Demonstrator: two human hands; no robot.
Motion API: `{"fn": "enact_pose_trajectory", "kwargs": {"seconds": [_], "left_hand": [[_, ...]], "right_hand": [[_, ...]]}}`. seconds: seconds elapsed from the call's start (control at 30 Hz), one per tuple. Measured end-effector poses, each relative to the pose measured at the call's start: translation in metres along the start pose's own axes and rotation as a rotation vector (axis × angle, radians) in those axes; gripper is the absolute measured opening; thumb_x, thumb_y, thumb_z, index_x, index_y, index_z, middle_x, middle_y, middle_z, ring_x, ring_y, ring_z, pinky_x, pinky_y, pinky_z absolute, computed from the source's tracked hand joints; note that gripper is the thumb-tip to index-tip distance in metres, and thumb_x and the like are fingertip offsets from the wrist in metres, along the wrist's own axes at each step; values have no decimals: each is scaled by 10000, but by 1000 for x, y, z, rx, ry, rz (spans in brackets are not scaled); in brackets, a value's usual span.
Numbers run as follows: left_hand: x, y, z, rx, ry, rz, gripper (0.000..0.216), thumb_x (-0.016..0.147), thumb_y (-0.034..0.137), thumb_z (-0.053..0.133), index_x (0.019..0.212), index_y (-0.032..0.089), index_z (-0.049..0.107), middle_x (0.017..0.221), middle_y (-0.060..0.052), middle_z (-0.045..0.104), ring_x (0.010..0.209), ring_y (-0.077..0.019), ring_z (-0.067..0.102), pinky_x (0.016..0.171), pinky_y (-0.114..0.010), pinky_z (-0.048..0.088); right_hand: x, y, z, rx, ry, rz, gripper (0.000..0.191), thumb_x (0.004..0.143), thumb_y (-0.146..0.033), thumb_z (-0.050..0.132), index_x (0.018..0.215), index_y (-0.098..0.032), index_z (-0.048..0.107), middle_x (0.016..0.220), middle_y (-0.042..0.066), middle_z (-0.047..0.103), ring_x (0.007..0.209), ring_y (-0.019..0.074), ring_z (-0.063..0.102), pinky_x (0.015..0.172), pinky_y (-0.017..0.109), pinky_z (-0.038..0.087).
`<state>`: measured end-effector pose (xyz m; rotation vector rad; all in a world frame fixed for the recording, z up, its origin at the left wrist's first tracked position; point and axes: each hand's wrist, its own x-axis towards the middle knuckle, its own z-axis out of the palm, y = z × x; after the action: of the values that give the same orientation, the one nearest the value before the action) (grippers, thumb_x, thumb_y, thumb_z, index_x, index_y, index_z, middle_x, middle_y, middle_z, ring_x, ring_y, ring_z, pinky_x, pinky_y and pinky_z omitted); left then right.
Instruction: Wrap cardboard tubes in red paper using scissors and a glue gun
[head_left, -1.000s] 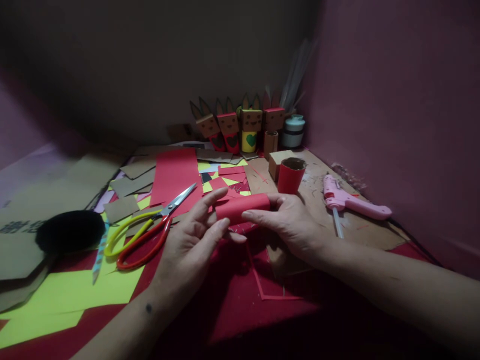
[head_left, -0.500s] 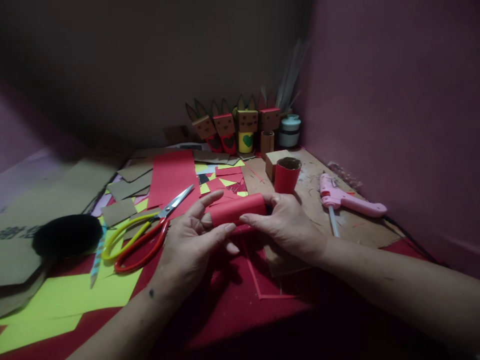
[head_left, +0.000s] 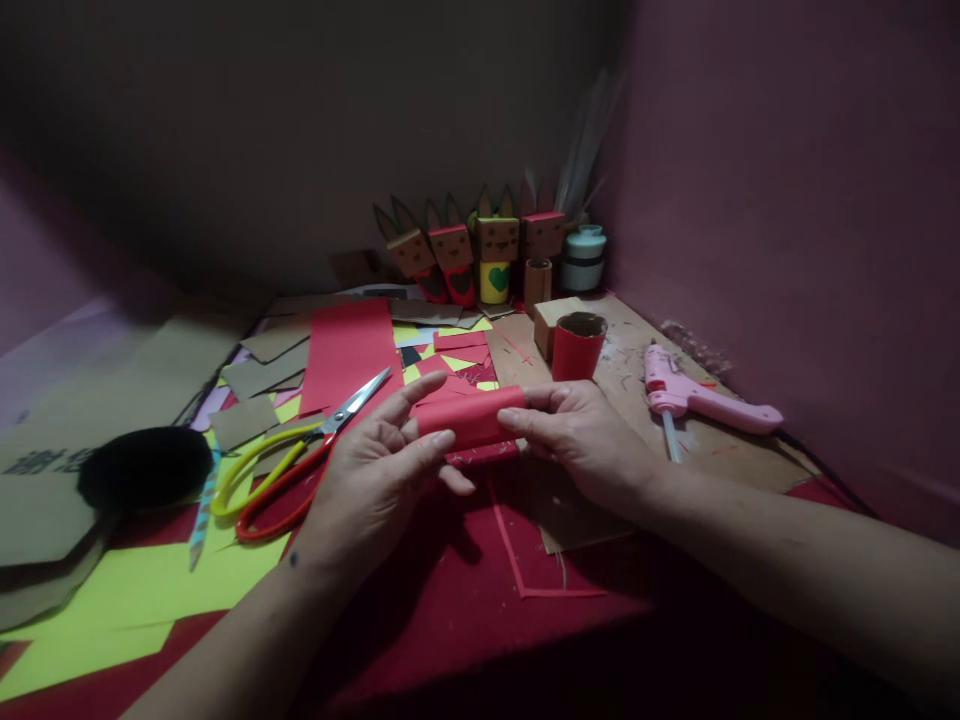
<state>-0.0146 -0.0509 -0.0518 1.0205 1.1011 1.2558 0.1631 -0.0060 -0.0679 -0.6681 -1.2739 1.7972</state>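
Between my two hands is a curled strip of red paper [head_left: 471, 418], held sideways above the red tabletop. My left hand [head_left: 382, 450] grips its left end, thumb in front and fingers behind. At the other end, my right hand [head_left: 581, 435] pinches the paper with the thumb in front. Scissors [head_left: 330, 430] with one yellow and one red handle lie just left of my left hand, blades partly apart. Behind my right hand stands a red-covered cardboard tube [head_left: 579, 347], its hollow top facing up, beside a small cardboard box [head_left: 547, 325].
A pink glue gun [head_left: 675, 390] lies at the right with a glue stick in it. Box-headed paper figures [head_left: 495, 260] and a light blue jar [head_left: 584, 258] stand at the back. Red paper [head_left: 349, 350], yellow paper [head_left: 142, 590], a striped pencil [head_left: 202, 515] and a black round object [head_left: 146, 468] lie left.
My right thumb and fingers have shifted slightly right along the red paper, toward its end. The paper looks a little flatter to view. The whole view has shifted slightly.
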Motion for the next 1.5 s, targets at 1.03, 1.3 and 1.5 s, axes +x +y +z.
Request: {"fn": "enact_pose_trajectory", "kwargs": {"seconds": [1.03,1.3,1.5], "left_hand": [[4,5,-12,69,191,127,410,660,153,830,1044,155,689,723,15,633,509,-82,591,500,-175,533],[9,5,-23,-27,242,48,518,588,164,860,1068,164,667,765,-9,657,500,-100,575,467,-232,538],[12,5,-22,-70,186,-8,544,533,167,884,1037,128,682,630,-5,645,417,-83,527,360,-170,445]], "right_hand": [[0,-3,-1,-37,116,83,98,663,-201,685,609,-152,619,494,-29,502,444,63,372,437,236,216],[-3,-5,1,-142,251,-96,328,641,-157,627,967,-183,639,869,10,629,546,85,504,477,245,390],[-4,-5,3,-297,129,-174,359,711,-174,646,1070,-179,664,871,21,652,714,137,589,652,303,502]]}}
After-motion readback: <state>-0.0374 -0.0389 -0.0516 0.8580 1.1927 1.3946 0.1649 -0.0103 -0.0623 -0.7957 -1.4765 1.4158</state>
